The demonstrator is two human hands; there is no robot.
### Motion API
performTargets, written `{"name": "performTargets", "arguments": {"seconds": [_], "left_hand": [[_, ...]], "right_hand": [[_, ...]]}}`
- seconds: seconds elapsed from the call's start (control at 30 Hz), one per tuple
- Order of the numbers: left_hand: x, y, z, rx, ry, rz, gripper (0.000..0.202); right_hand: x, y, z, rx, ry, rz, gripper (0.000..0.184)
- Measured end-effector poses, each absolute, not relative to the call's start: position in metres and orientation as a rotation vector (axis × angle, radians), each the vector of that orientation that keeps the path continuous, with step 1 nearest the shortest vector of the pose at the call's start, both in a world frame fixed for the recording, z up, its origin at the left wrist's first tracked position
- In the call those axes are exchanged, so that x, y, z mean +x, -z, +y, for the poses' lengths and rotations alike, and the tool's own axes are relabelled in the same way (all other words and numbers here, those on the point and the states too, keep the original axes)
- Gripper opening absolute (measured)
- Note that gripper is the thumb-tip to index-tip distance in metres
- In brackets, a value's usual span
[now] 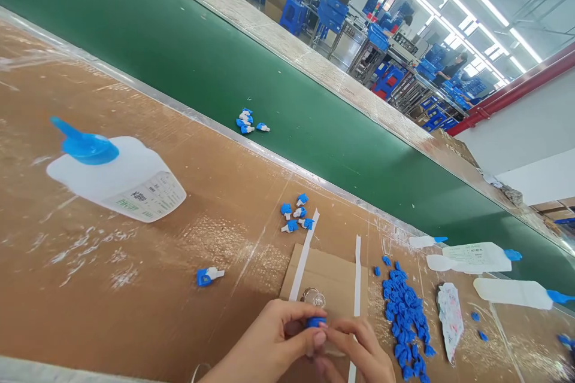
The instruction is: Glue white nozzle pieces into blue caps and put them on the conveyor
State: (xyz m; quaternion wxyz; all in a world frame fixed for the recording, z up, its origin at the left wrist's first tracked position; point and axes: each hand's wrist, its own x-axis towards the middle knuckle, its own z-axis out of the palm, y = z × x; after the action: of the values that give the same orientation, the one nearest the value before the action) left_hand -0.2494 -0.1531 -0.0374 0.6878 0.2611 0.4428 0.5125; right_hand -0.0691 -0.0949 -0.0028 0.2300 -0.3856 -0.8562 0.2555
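Between the thumb and fingers of my left hand is a small blue plastic part. My right hand meets it from the other side, its fingertips closed against the part; what else they pinch is hidden. Just beyond my fingers, a small clear round piece sits on a cardboard sheet held down by white tape strips. Several blue-and-white parts lie at the sheet's far left corner, and one more blue-and-white part rests farther left. To the right spreads a heap of blue parts.
A white scoop with a blue handle lies at left. Several white bottles lie at right, near a crumpled whitish piece. Beyond the brown table runs a green conveyor belt carrying several blue-and-white parts. People work in the background.
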Motion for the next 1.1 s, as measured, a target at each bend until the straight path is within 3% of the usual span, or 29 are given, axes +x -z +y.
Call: {"name": "performTargets", "arguments": {"seconds": [0.07,0.13,0.3,0.6,0.77,0.93,1.1], "left_hand": [[-0.264,0.038,-0.148,0.750,-1.165,1.193,0.045],[-0.284,0.038,-0.140,0.950,-1.166,1.458,0.035],[-0.316,0.053,-0.108,1.260,-1.100,1.868,0.023],[-0.323,0.056,-0.133,1.382,-1.051,1.991,0.030],[-0.370,0.042,-0.186,1.466,-0.694,2.157,0.029],[-0.372,0.039,-0.188,1.482,-0.470,2.057,0.035],[-0.359,0.039,-0.186,1.311,-0.450,2.010,0.045]], "right_hand": [[-0.053,0.008,-0.070,-1.237,-0.605,-2.352,0.033],[-0.033,0.015,-0.036,-1.491,-0.415,-2.263,0.036],[0.002,0.033,0.028,-1.585,-0.347,-2.227,0.039],[0.014,0.042,0.043,-1.602,-0.463,-2.199,0.048],[0.000,0.033,0.028,-1.561,-0.515,-2.209,0.054],[-0.049,0.012,-0.029,-1.185,-0.651,-2.506,0.035],[-0.086,0.008,-0.064,-1.093,-0.529,-2.707,0.021]]}}
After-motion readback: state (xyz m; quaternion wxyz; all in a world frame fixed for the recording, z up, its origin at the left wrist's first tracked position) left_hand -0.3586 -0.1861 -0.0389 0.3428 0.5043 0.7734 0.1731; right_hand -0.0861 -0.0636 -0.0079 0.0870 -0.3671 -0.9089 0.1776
